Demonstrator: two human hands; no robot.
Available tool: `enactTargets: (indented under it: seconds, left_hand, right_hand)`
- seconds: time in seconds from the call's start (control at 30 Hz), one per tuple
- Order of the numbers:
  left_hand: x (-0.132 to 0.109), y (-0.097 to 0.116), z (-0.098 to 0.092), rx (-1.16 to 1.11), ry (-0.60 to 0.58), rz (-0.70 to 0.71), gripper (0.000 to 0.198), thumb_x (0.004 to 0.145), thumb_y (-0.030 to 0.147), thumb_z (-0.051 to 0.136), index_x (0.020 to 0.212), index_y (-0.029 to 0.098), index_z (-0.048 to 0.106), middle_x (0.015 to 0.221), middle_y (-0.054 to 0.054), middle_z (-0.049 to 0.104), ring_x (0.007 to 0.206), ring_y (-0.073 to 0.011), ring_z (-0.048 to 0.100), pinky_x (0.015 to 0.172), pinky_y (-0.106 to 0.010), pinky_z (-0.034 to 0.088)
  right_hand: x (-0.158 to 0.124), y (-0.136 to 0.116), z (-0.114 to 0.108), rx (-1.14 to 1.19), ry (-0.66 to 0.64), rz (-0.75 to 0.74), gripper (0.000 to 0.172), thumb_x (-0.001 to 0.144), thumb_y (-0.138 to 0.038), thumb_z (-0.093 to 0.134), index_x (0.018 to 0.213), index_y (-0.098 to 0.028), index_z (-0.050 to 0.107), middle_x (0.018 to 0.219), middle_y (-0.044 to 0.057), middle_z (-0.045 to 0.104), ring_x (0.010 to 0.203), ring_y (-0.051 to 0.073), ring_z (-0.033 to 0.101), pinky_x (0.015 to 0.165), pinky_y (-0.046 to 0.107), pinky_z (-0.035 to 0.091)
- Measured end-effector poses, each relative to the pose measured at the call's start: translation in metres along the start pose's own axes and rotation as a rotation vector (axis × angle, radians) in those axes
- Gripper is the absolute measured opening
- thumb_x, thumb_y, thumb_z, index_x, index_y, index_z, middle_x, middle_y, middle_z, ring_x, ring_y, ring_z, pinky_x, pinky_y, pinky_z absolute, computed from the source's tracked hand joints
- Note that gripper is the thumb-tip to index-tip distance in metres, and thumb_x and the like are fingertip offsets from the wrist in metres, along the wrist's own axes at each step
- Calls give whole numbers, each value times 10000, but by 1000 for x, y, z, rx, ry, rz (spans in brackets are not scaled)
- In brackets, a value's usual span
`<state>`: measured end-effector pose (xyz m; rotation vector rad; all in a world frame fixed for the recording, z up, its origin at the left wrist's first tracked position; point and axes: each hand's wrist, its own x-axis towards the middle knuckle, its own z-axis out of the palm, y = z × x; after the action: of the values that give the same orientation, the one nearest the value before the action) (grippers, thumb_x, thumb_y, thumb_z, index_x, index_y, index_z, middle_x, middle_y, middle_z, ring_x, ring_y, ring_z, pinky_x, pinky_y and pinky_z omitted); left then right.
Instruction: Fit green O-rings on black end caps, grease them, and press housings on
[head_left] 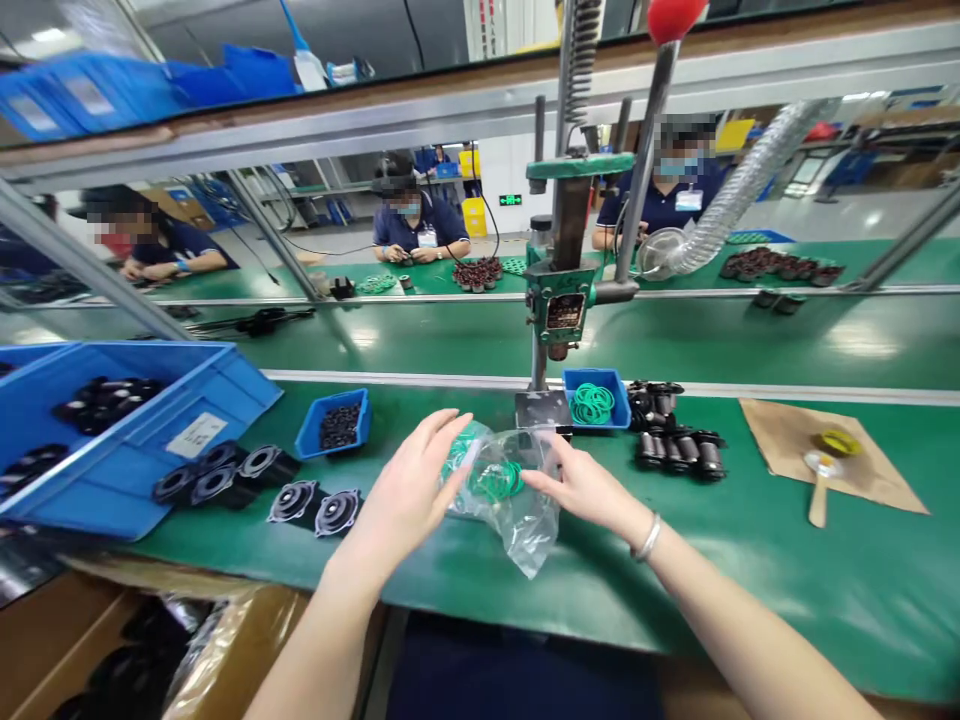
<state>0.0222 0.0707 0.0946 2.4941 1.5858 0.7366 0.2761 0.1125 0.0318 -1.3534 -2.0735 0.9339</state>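
In the head view, the clear plastic bag (531, 545) is hanging just in front of the person, above the green table (720, 570) and near the base of the press (564, 300), with green rings (499, 482) showing through its film. The left hand (416, 470) is reaching along the bag's left side, fingers extended and thumb apart; whether it is pinching the film, I cannot tell. The right hand (585, 485) is curving half open at the right side, thumb and forefinger spread and apparently holding the film there. The bag is probably behaving as something light, limp and slippery, its lower corner drooping; the rings are looking soft, springy and hard to break, though perhaps prone to tangling. Film like this is likely calling for a thumb-and-finger pinch at both sides of the upper edge, the rings' weight hanging below.
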Motion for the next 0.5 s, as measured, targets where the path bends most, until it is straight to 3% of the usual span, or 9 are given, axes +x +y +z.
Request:
enactTargets:
  seconds: [0.07,0.13,0.23,0.3,0.37,0.43,0.5]
  left_hand:
    - [-28,-4,17,-74,-19,-77,978,829,456,723,1555,278,93,1601,-155,260,1487,-331,286,1190,-522,335]
    - [-48,-4,38,-144,-93,-120,1391,633,502,870,1542,290,-160,1642,-207,86,1513,-403,158,1184,-592,309]
    - [-54,5,60,-220,-94,-110,1648,460,502,948,1478,286,-330,1635,-241,-122,1507,-452,12,1190,-645,229]
    - [-42,9,59,-294,18,-125,1665,450,497,952,1469,280,-347,1623,-234,-193,1507,-446,-30,1198,-633,205]
    - [-21,8,48,-399,195,-189,1576,539,468,927,1483,276,-321,1630,-220,-182,1522,-413,33,1195,-572,270]
    - [2,2,29,-520,295,-246,1401,674,403,858,1508,266,-258,1650,-220,-21,1492,-357,265,1128,-472,413]
    - [18,-7,4,-595,219,-230,1131,778,309,758,1554,237,-61,1586,-199,306,1331,-292,529,1031,-395,504]
  right_hand:
    - [7,-5,16,54,70,-20,390,883,-454,602,1126,-150,606,706,18,640,575,132,564,564,225,377]
    - [16,-17,20,90,114,-58,219,901,-369,556,883,-160,619,655,13,608,596,134,571,588,227,385]
    - [28,-49,12,171,224,-112,275,937,-397,478,793,-177,556,673,11,593,608,125,586,601,222,417]
    - [36,-77,4,229,278,-137,325,959,-469,426,843,-186,532,674,2,589,571,119,594,569,216,436]
    - [45,-105,-2,310,249,-157,354,953,-529,422,897,-192,517,629,-12,585,508,123,593,519,217,452]
    - [54,-131,-5,398,193,-197,376,925,-558,475,919,-187,529,620,-3,607,512,138,608,513,227,482]
    - [56,-154,-7,423,172,-276,388,902,-560,523,937,-178,582,716,38,663,613,157,649,574,245,526]
